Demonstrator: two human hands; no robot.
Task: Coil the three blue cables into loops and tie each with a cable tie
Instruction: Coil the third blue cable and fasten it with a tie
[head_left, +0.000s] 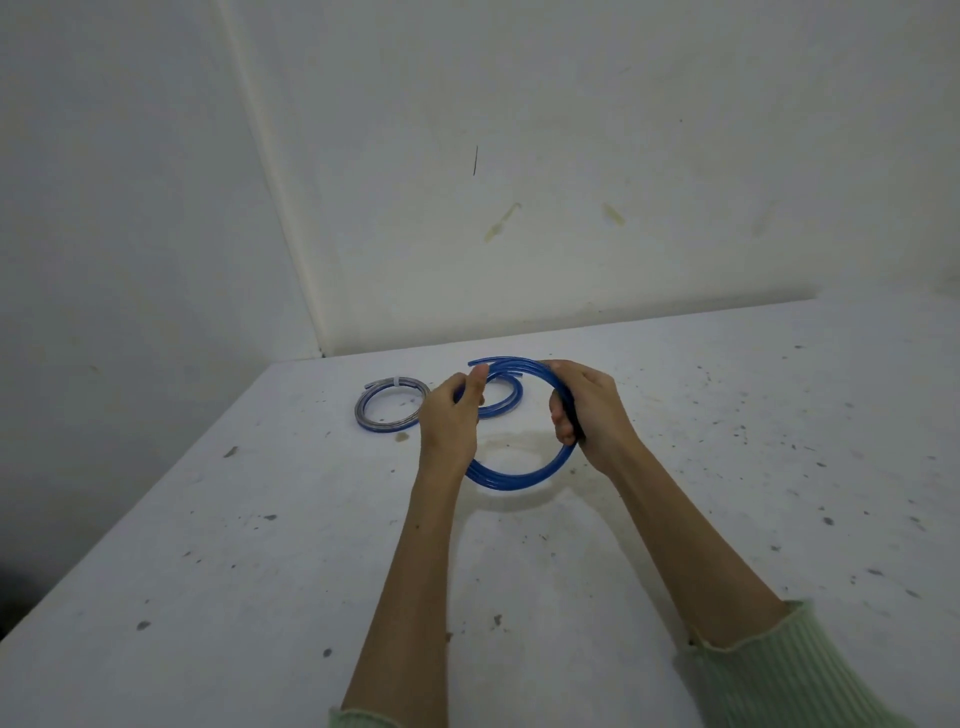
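Fingers of both hands, right (587, 410) and left (452, 415), curl round a glossy blue cable coil (519, 475), seemingly several round loops.

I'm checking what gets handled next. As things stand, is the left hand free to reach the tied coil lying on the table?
Probably not yet: the left hand grips the blue loop together with the right hand. The tied coil lies close beside it, nothing between.
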